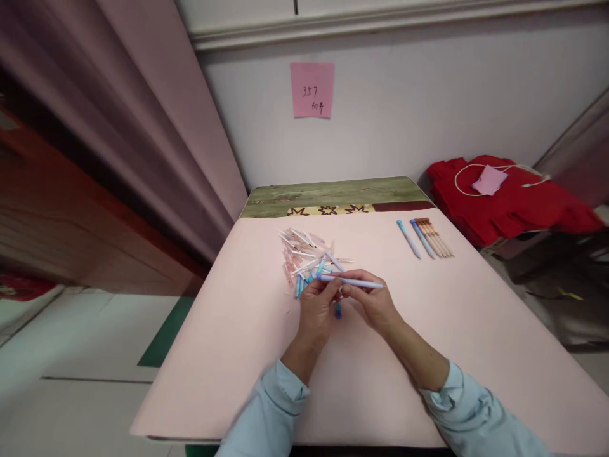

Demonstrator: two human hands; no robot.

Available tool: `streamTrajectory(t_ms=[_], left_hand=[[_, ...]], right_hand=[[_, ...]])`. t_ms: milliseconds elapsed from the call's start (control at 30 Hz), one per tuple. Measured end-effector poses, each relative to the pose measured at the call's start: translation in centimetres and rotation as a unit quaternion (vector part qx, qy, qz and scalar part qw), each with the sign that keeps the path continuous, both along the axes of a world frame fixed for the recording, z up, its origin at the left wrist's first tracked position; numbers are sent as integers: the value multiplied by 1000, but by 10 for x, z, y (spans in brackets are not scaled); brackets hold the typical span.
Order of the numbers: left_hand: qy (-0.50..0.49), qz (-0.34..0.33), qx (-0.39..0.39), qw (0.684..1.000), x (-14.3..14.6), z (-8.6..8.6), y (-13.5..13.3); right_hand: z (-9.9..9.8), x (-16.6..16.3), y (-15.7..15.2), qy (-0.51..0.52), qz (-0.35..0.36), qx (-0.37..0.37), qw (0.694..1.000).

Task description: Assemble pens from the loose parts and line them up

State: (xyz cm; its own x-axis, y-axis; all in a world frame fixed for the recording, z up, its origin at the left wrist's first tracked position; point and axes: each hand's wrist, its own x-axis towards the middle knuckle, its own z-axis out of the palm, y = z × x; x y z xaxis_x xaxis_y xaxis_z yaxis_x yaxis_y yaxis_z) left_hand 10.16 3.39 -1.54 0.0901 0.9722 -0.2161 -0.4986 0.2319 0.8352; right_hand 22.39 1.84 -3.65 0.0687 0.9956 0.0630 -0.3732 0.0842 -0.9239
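Both the left hand [316, 307] and right hand [377, 304] pinch a slim pale-lavender plastic pen [356, 282] just below frame centre, where a loosened grip could drop it into the jumbled heap of pink, white and blue pen parts [303, 255]

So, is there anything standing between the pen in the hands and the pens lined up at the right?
Nothing visible does: the pink table cover spans the gap from the held pen to the pen row. The loose parts lie off that line, beyond the left hand.
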Motion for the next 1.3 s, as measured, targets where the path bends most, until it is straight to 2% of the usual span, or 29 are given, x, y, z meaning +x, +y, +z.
streamTrajectory(t_ms=[133, 233, 333, 467, 633, 900, 1167, 1233, 1300], left_hand=[[25, 65, 13, 998, -12, -2, 8], [88, 85, 43, 992, -18, -2, 10], [114, 65, 59, 990, -16, 3, 7], [105, 56, 66, 991, -12, 11, 2], [106, 44, 68, 991, -11, 11, 2], [134, -11, 103, 985, -18, 7, 5], [152, -37, 126, 980, -18, 8, 2], [155, -23, 126, 980, -23, 9, 8], [156, 41, 129, 978, -34, 7, 18]], right_hand=[[1, 12, 3, -89, -91, 22, 992], [4, 19, 3, -262, -155, 82, 949], [6, 16, -2, -400, -154, 133, 894], [6, 7, -7, -447, -129, 162, 871], [6, 0, -10, -445, -126, 150, 874], [7, -3, -10, -358, -64, 108, 925], [4, -2, -10, -333, -37, 96, 937], [5, -2, -10, -333, -53, 91, 937], [6, 1, -8, -333, -85, 82, 935]])
